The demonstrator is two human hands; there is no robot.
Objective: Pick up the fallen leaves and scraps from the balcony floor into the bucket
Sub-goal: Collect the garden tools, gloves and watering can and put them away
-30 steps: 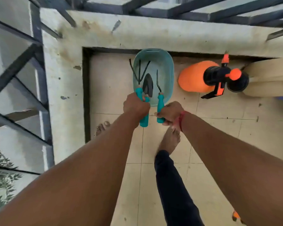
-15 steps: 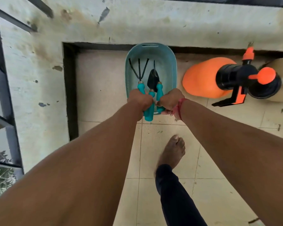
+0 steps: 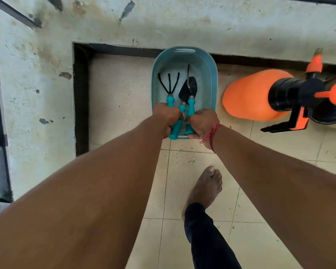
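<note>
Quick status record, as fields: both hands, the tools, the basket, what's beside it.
left hand: grips teal handles of hand rake and trowel
right hand: grips teal handle of narrow tool
tool heads: within the basket's outline; resting or lifted, cannot tell
basket: teal, on floor by the wall
beside it: orange sprayer, to its right
leaves in basket: none visible

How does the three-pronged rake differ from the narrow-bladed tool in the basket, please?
The rake ends in three spread prongs; the narrow tool ends in one slim blade. The left hand grips the rake's handle; the right hand grips the narrow tool's. The rake lies left of the narrow tool. Both have teal handles and point into the teal basket.
</note>
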